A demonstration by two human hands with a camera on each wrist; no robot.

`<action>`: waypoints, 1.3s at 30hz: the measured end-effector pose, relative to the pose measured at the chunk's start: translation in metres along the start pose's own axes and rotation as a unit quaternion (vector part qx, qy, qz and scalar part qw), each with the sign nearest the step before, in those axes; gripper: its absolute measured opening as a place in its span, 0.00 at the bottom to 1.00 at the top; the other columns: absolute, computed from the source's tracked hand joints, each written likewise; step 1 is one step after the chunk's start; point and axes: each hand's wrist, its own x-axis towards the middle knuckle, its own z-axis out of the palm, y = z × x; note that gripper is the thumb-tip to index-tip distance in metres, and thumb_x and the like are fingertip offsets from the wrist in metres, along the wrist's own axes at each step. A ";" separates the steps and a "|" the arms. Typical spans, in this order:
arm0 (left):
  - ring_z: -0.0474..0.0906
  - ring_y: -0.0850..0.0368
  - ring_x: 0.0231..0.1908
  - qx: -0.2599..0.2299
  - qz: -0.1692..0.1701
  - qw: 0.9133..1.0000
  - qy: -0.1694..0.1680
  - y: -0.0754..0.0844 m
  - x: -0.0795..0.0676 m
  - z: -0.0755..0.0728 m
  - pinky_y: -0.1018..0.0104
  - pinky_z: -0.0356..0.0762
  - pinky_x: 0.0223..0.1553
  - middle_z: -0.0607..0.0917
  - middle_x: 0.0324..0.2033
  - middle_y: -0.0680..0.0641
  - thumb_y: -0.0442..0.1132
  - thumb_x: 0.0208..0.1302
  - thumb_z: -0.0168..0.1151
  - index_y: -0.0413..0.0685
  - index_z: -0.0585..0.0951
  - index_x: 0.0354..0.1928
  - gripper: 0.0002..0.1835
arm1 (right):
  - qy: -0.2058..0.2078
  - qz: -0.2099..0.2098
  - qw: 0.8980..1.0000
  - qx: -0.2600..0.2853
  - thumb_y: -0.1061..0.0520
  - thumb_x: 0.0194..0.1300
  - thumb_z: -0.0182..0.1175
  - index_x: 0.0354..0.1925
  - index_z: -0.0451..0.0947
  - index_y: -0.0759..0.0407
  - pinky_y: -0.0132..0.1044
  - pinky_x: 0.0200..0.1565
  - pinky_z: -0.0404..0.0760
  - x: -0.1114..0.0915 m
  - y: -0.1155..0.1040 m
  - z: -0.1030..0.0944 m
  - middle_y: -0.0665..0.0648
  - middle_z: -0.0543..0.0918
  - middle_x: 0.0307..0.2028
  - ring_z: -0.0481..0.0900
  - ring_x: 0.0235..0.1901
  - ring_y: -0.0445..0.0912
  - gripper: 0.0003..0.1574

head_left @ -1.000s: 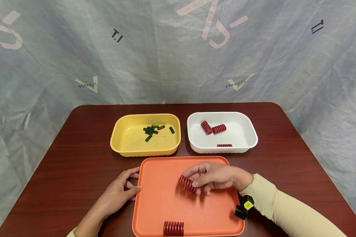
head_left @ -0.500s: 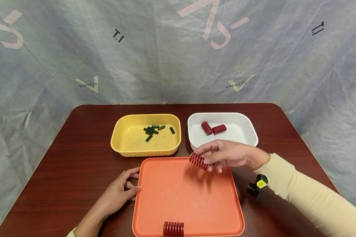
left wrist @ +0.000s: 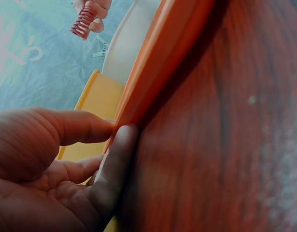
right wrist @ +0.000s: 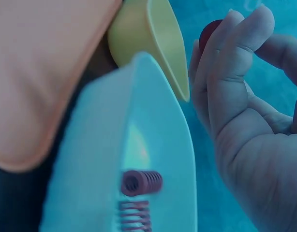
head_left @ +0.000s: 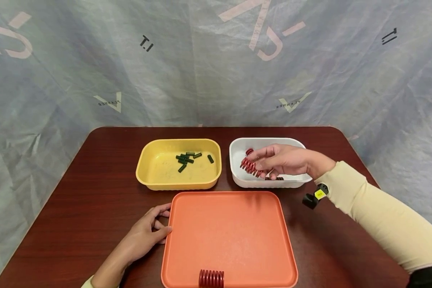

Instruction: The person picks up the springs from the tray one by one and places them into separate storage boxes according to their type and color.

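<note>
My right hand (head_left: 286, 160) pinches a red coil spring (head_left: 250, 166) between thumb and fingers, above the white bin (head_left: 242, 181). In the right wrist view only the dark red end of that spring (right wrist: 209, 33) shows behind the fingers. Inside the bin lie other red springs (right wrist: 141, 182), partly hidden by the hand in the head view. At the left, my left hand (head_left: 144, 232) pinches the rim of the orange tray (head_left: 230, 232); the left wrist view has the thumb and a finger (left wrist: 120, 145) on its edge. Another red spring (head_left: 211, 278) lies at the tray's near edge.
A yellow bin (head_left: 162, 176) with several small dark green springs (head_left: 185, 159) stands left of the white bin. Both bins sit behind the tray on a dark red wooden table (head_left: 79, 192). A grey printed curtain (head_left: 201, 80) hangs behind.
My right hand has carried the red spring from over the tray, away and to the right, to above the white bin. My left hand has stayed at the tray's rim.
</note>
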 end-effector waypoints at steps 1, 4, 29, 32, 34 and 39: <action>0.83 0.52 0.38 -0.001 0.000 1.000 0.000 0.000 0.000 0.000 0.60 0.89 0.34 0.70 0.61 0.36 0.30 0.69 0.67 0.40 0.66 0.74 0.34 | 0.008 0.002 1.000 -0.004 0.67 0.75 0.58 0.61 0.81 0.55 0.30 0.32 0.84 0.000 -0.003 -0.003 0.54 0.86 0.41 0.85 0.34 0.42 0.20; 0.83 0.52 0.38 -0.002 0.001 1.000 -0.001 0.000 0.000 0.001 0.60 0.89 0.34 0.70 0.61 0.36 0.30 0.69 0.67 0.39 0.66 0.74 0.34 | 0.018 0.006 1.000 -0.017 0.67 0.75 0.58 0.63 0.79 0.58 0.30 0.32 0.84 0.001 -0.010 -0.011 0.55 0.86 0.42 0.85 0.35 0.43 0.21; 0.83 0.52 0.38 0.007 0.002 1.000 0.005 0.003 0.001 0.001 0.61 0.88 0.34 0.71 0.60 0.36 0.29 0.68 0.67 0.40 0.67 0.74 0.34 | 0.067 0.113 0.984 -0.120 0.66 0.73 0.60 0.69 0.70 0.69 0.32 0.32 0.84 0.037 -0.027 -0.059 0.60 0.86 0.39 0.83 0.31 0.43 0.29; 0.83 0.52 0.39 0.009 0.000 1.000 0.005 0.004 0.001 0.001 0.62 0.88 0.34 0.72 0.60 0.36 0.29 0.68 0.67 0.40 0.67 0.74 0.34 | 0.070 0.121 0.982 -0.127 0.66 0.72 0.61 0.69 0.71 0.69 0.32 0.32 0.85 0.042 -0.025 -0.061 0.59 0.87 0.38 0.83 0.30 0.43 0.29; 0.83 0.51 0.39 0.008 -0.001 1.000 0.005 0.004 0.001 0.001 0.62 0.88 0.34 0.71 0.60 0.36 0.29 0.68 0.67 0.41 0.67 0.74 0.34 | 0.072 0.127 0.981 -0.129 0.65 0.72 0.61 0.68 0.71 0.69 0.32 0.32 0.85 0.045 -0.023 -0.063 0.59 0.87 0.38 0.83 0.30 0.43 0.29; 0.83 0.52 0.38 0.010 0.000 1.000 0.009 0.003 0.001 0.001 0.62 0.88 0.34 0.72 0.60 0.36 0.29 0.68 0.67 0.40 0.68 0.74 0.34 | 0.072 0.142 0.978 -0.132 0.66 0.74 0.60 0.67 0.71 0.71 0.32 0.33 0.86 0.051 -0.018 -0.067 0.61 0.87 0.39 0.84 0.30 0.43 0.26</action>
